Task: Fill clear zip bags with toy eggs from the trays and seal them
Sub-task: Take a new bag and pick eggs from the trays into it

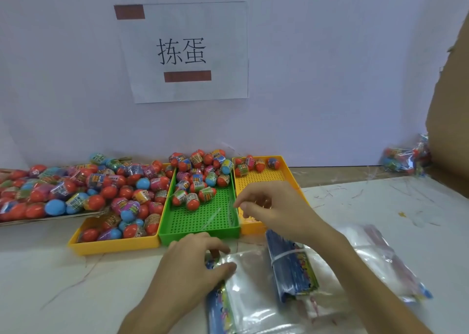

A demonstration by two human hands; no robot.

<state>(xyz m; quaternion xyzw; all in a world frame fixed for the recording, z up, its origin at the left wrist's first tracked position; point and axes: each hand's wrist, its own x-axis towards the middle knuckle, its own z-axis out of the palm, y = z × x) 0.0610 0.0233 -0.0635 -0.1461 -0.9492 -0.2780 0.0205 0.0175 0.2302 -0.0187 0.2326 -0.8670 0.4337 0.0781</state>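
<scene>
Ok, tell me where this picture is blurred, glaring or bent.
Head view: soft throughout; the right hand and the bags at lower right are smeared; glare streaks the clear bag under the left hand; lens bend tilts the cardboard; light even.

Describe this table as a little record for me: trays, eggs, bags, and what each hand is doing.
Left yellow plastic tray: heaped with toy eggs
Green plastic tray: eggs in far half only
Right yellow plastic tray: few eggs at far end
Left hand: grips flat clear zip bag
Right hand: pinches thin clear plastic above green tray
Blue banded bag bundle: lying on clear bags
Filled clear bag: far right
</scene>
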